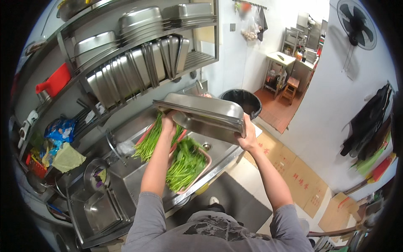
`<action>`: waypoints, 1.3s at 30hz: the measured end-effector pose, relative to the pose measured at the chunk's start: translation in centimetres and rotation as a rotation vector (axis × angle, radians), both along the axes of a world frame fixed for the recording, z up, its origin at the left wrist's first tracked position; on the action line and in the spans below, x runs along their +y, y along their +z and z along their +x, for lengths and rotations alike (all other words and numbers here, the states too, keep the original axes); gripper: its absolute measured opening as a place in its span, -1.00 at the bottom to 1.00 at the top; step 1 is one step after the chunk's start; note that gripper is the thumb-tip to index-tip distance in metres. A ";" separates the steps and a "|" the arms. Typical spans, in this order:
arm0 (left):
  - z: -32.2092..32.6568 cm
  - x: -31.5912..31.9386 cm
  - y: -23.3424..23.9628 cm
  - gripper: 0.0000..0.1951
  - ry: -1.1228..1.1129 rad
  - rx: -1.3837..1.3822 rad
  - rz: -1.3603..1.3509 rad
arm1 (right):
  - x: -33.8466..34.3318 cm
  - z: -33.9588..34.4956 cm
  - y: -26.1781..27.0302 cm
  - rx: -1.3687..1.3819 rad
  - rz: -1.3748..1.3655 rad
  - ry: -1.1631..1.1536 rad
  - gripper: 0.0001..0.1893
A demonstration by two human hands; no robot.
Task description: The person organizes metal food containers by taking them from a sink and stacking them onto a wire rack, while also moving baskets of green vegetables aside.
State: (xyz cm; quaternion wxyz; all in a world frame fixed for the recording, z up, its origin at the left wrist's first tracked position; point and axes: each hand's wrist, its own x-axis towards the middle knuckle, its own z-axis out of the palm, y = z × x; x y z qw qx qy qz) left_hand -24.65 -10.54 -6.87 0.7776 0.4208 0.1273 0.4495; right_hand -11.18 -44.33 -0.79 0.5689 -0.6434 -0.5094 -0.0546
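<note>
Both my arms reach forward over a steel sink, holding a few steel gastronorm pans [201, 108] on edge, close together. My left hand [169, 121] grips their left end from below, its fingers partly hidden behind the rims. At the right end, my right hand [247, 134] is closed around the rims. Beneath the pans, a pink basket [209, 162] of leafy greens [189, 160] stands in the sink. Beside it, partly behind my left forearm, long green stalks [154, 141] lie in another pink basket.
Steel shelves [201, 61] at upper left carry many pans [138, 66]. More pans [100, 211] and a round bowl [96, 174] sit in the left basin. Past the sink stands a black-lined bin [242, 100]. Flattened cardboard [292, 170] covers floor at right.
</note>
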 end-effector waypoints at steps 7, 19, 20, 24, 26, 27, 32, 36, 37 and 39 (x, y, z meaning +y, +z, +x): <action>12.5 2.5 5.7 -0.75 0.136 0.168 0.321 | 4.5 9.9 2.2 0.199 0.206 -0.097 -0.44; 23.3 -0.5 7.3 -0.44 0.276 0.414 0.950 | 14.4 19.4 4.1 0.513 0.494 -0.306 -0.55; 23.4 -1.6 8.2 -0.48 0.198 0.417 0.928 | 15.8 20.8 3.9 0.511 0.537 -0.323 -0.52; 23.8 -2.5 8.4 -0.62 0.158 0.428 1.145 | 21.3 23.3 5.0 0.592 0.543 -0.213 -0.45; 24.8 -2.3 7.8 -0.57 0.175 0.485 1.323 | 23.9 24.9 5.2 0.607 0.528 -0.171 -0.48; 25.2 -2.2 7.5 -0.54 0.183 0.547 1.406 | 25.1 25.3 5.4 0.565 0.540 -0.177 -0.48; 28.7 -0.9 5.4 -0.58 0.458 0.719 1.427 | 29.4 27.0 5.4 0.683 0.493 -0.114 -0.54; 31.1 0.4 5.1 -0.67 0.615 0.734 1.322 | 32.7 28.5 6.3 0.649 0.456 -0.119 -0.46; 31.5 0.7 5.2 -0.67 0.646 0.744 1.293 | 33.4 28.5 6.6 0.617 0.424 -0.120 -0.40; 32.4 1.4 5.4 -0.70 0.727 0.744 1.220 | 34.7 28.6 7.2 0.549 0.363 -0.123 -0.30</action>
